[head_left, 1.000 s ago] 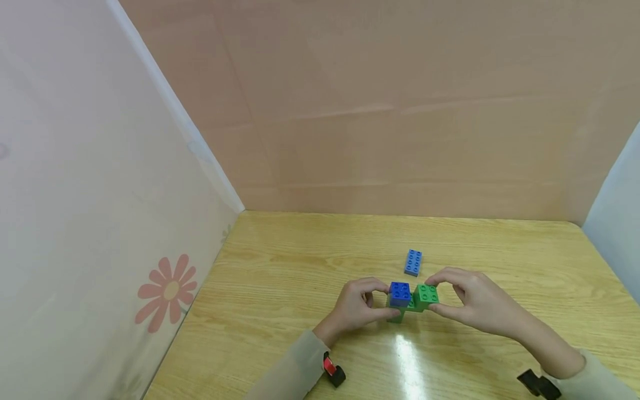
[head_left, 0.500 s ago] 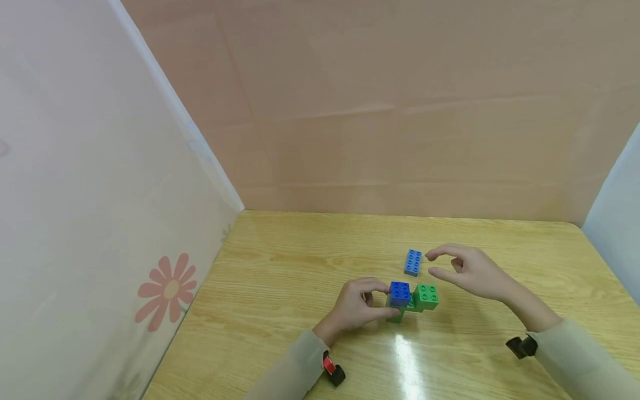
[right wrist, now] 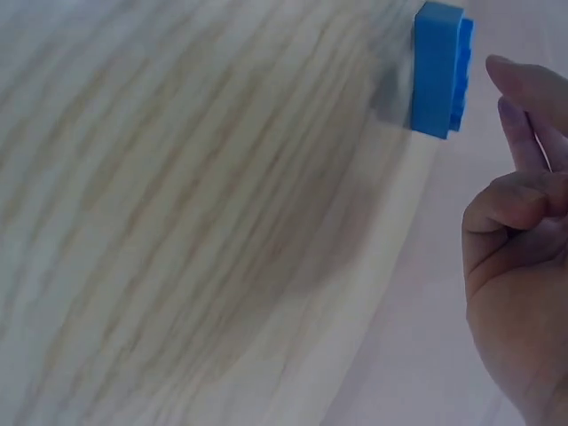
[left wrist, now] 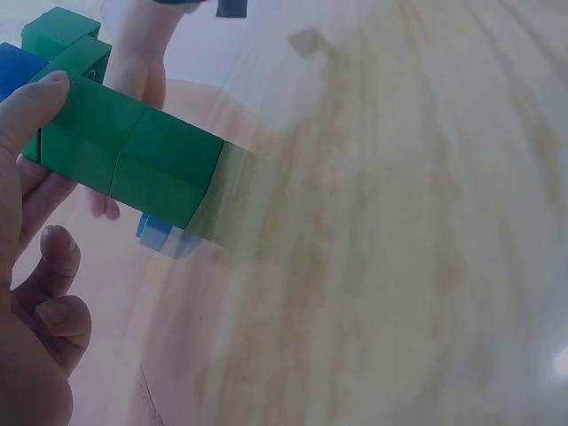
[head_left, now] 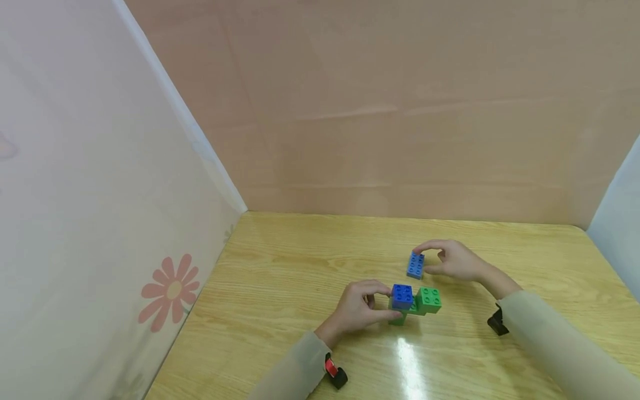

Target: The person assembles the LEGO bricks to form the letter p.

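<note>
My left hand (head_left: 357, 308) pinches an assembly of toy building bricks, its thumb lying along a green brick (left wrist: 80, 133). In this assembly a dark blue brick (head_left: 402, 296) and a raised green brick (head_left: 429, 300) sit side by side on top, with more green bricks below. Just beyond it, a lighter blue long studded brick (head_left: 415, 265) lies on the table, studs up. Over that long brick reaches my right hand (head_left: 457, 261), index finger and thumb spread. In the right wrist view a small gap shows between the fingertips and the blue brick (right wrist: 435, 71).
Everything rests on a wood-grain table (head_left: 300, 250). A brownish covered wall (head_left: 400, 139) rises behind it. On the left stands a pale wall (head_left: 100, 166) with a pink flower print (head_left: 170, 291); another pale wall (head_left: 625, 211) is at the right.
My right hand has let go of the raised green brick and moved away and to the left, over to the lighter blue long brick. My left hand keeps its hold on the assembly.
</note>
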`<state>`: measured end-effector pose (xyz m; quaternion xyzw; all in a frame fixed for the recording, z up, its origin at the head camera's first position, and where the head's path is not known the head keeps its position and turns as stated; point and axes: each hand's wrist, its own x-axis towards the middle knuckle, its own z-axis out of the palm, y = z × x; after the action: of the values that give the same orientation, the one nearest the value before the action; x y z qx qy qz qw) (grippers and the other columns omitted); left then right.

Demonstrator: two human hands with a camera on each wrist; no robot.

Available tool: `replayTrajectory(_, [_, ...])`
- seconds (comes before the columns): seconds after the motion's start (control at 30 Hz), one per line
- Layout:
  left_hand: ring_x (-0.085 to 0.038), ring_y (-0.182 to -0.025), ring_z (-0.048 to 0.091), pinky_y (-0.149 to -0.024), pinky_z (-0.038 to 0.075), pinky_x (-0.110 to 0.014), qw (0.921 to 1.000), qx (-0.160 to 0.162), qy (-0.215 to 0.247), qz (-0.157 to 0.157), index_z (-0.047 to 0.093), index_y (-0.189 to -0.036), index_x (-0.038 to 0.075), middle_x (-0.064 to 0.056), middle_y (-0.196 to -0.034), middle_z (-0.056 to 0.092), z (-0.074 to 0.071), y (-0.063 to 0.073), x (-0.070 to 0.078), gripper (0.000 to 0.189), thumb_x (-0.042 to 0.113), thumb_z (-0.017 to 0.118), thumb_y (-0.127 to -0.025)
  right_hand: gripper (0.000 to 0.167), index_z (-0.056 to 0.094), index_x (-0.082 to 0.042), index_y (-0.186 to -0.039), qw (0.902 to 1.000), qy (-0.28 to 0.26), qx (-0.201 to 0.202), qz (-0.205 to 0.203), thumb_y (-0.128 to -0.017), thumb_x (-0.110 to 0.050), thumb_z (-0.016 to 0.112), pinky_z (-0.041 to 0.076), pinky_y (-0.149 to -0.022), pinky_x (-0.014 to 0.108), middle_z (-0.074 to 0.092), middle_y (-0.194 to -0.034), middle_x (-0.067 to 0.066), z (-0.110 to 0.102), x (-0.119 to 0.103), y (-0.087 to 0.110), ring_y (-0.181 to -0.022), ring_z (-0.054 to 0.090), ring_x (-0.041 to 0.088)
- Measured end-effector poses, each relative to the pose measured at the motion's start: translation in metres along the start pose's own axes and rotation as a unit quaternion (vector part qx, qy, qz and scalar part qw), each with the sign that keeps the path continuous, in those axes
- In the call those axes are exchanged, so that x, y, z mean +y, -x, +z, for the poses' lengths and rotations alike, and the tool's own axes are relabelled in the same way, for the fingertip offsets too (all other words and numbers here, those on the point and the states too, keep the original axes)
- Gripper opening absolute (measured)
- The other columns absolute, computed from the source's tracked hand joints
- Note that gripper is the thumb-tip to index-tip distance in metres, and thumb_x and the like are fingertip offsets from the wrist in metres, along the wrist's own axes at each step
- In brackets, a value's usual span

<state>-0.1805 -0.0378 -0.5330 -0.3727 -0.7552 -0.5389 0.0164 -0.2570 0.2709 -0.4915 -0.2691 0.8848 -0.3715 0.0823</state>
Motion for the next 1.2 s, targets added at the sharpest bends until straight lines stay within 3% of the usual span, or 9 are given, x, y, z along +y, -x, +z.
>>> replayTrajectory(0.13, [-0.002,-0.060,0.051,-0.055,0.048,-0.017,1.0000,-0.002,0.000,-0.004,0.078,-0.112,0.013,0.008,-0.109,0.075,-0.001,0.000,0.000,0.033,0.018,0.091,-0.082,0.053,0.067,-0.009,-0.136,0.9985,-0.037,-0.029,0.029,-0.086,-0.010,0.085,0.041,-0.054,0.026,0.067,-0.131,0.012,-0.002,0.013,-0.009,-0.053,0.036,0.009])
replayTrajectory(0.27, [-0.001,-0.060,0.050,-0.056,0.047,-0.016,0.9998,-0.005,0.006,-0.017,0.078,-0.112,0.013,0.008,-0.110,0.075,0.000,0.000,0.002,0.033,0.019,0.092,-0.082,0.060,0.063,-0.008,-0.141,0.9948,-0.073,-0.057,0.043,-0.085,-0.006,0.084,0.035,-0.045,0.023,0.068,-0.123,0.016,-0.005,0.025,-0.014,-0.045,0.027,0.003])
replayTrajectory(0.4, [0.000,-0.060,0.050,-0.055,0.047,-0.015,0.9998,-0.003,-0.009,-0.018,0.078,-0.111,0.014,0.010,-0.110,0.075,0.000,-0.001,0.004,0.033,0.018,0.092,-0.082,0.064,0.062,-0.009,-0.142,0.9908,-0.095,-0.078,0.057,-0.083,-0.005,0.084,0.034,-0.045,0.026,0.066,-0.129,0.016,-0.006,0.032,-0.018,-0.045,0.029,0.012])
replayTrajectory(0.47, [0.000,-0.059,0.050,-0.055,0.047,-0.015,0.9998,-0.001,-0.013,-0.015,0.078,-0.111,0.014,0.010,-0.109,0.075,0.001,-0.001,0.005,0.032,0.018,0.092,-0.082,0.063,0.062,-0.010,-0.142,0.9901,-0.095,-0.084,0.060,-0.083,-0.006,0.085,0.047,-0.057,0.032,0.064,-0.135,0.016,-0.007,0.035,-0.019,-0.060,0.050,0.020])
replayTrajectory(0.53, [-0.001,-0.059,0.051,-0.054,0.047,-0.016,0.9999,0.001,-0.013,-0.010,0.079,-0.111,0.014,0.009,-0.109,0.075,0.002,-0.001,0.006,0.032,0.017,0.092,-0.082,0.062,0.064,-0.011,-0.141,0.9897,-0.095,-0.088,0.061,-0.082,-0.007,0.086,0.055,-0.079,0.048,0.058,-0.146,0.015,-0.007,0.038,-0.021,-0.095,0.063,0.034])
replayTrajectory(0.57, [-0.001,-0.059,0.051,-0.054,0.047,-0.016,0.9998,0.003,-0.017,-0.006,0.079,-0.111,0.014,0.009,-0.108,0.075,0.002,-0.001,0.006,0.032,0.017,0.092,-0.082,0.062,0.064,-0.011,-0.140,0.9894,-0.095,-0.091,0.061,-0.082,-0.007,0.086,0.052,-0.090,0.057,0.056,-0.148,0.015,-0.007,0.039,-0.021,-0.114,0.060,0.040])
replayTrajectory(0.63, [-0.001,-0.058,0.051,-0.053,0.047,-0.016,0.9999,0.004,-0.016,-0.005,0.079,-0.111,0.014,0.009,-0.107,0.075,0.003,-0.001,0.007,0.032,0.018,0.092,-0.081,0.060,0.065,-0.011,-0.140,0.9888,-0.094,-0.099,0.059,-0.083,-0.009,0.086,0.037,-0.104,0.073,0.054,-0.150,0.016,-0.006,0.041,-0.023,-0.143,0.036,0.049])
replayTrajectory(1.0, [-0.002,-0.058,0.051,-0.054,0.048,-0.017,0.9999,0.002,-0.012,-0.011,0.079,-0.112,0.014,0.009,-0.108,0.076,0.003,0.000,0.004,0.033,0.019,0.092,-0.082,0.060,0.065,-0.009,-0.138,0.9779,-0.137,-0.143,0.067,-0.081,0.000,0.084,0.026,-0.112,0.072,0.058,-0.146,0.013,-0.006,0.047,-0.036,-0.147,0.030,0.050])
replayTrajectory(1.2, [-0.002,-0.059,0.051,-0.055,0.048,-0.016,0.9997,-0.004,-0.015,-0.019,0.078,-0.113,0.015,0.010,-0.110,0.075,0.001,-0.001,0.001,0.035,0.021,0.092,-0.081,0.060,0.065,-0.008,-0.137,0.9757,-0.146,-0.151,0.060,-0.081,0.000,0.083,0.030,-0.112,0.070,0.059,-0.144,0.013,-0.006,0.048,-0.040,-0.147,0.031,0.050])
